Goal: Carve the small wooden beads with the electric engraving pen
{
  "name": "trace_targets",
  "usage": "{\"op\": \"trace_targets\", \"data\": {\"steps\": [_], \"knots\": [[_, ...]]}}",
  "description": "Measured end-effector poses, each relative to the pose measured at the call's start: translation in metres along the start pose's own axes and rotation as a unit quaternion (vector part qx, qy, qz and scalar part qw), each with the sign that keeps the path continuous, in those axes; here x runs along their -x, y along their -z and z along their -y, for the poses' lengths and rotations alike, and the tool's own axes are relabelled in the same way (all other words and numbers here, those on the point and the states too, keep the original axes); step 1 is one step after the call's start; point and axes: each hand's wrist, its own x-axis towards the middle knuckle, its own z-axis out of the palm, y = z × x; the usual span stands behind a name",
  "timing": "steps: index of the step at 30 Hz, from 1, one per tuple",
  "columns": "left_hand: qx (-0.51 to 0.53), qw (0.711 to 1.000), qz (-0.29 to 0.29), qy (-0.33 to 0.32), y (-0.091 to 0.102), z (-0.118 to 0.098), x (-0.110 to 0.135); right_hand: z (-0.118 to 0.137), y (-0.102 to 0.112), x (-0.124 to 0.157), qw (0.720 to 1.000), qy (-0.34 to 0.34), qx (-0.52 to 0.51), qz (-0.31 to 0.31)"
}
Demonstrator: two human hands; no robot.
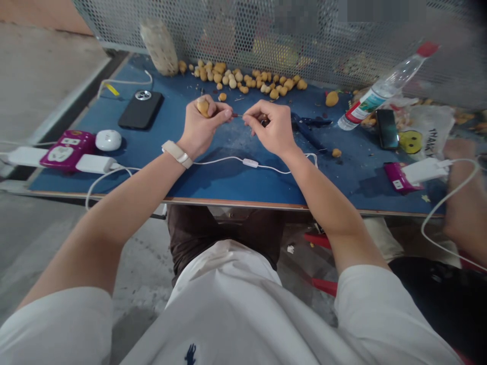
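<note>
My left hand is closed around a round tan-yellow piece, which shows between its curled fingers. Its thumb and fingertips also pinch one end of a thin, dark reddish stick-like piece. From the other side, the thumb and forefinger of my right hand pinch near the light tip of that thin piece. Both hands are held over the middle of the blue table, fingertips a short gap apart. Whether the round piece and the thin one are joined is hidden by the fingers. Blue-handled pliers lie right of my right hand.
Several round yellow pieces line the back mesh panel. A phone and purple power socket are left; a bottle stands tilted right. A white cable crosses in front. Another person's arm is far right.
</note>
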Motion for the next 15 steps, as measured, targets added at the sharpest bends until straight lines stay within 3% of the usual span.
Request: {"op": "trace_targets", "data": {"steps": [3, 7, 15], "knots": [[0.005, 1.000, 0.001, -0.018, -0.001, 0.004, -0.002, 0.001, 0.000, 0.000, 1.000, -0.003, 0.009, -0.010], [0.017, 0.994, -0.056, -0.092, 0.000, 0.020, -0.009, 0.004, 0.001, 0.000, 1.000, -0.016, 0.020, 0.000], [0.062, 0.992, -0.054, -0.093, 0.004, 0.035, -0.013, 0.009, 0.002, 0.001, 0.999, -0.038, 0.010, 0.012]]}}
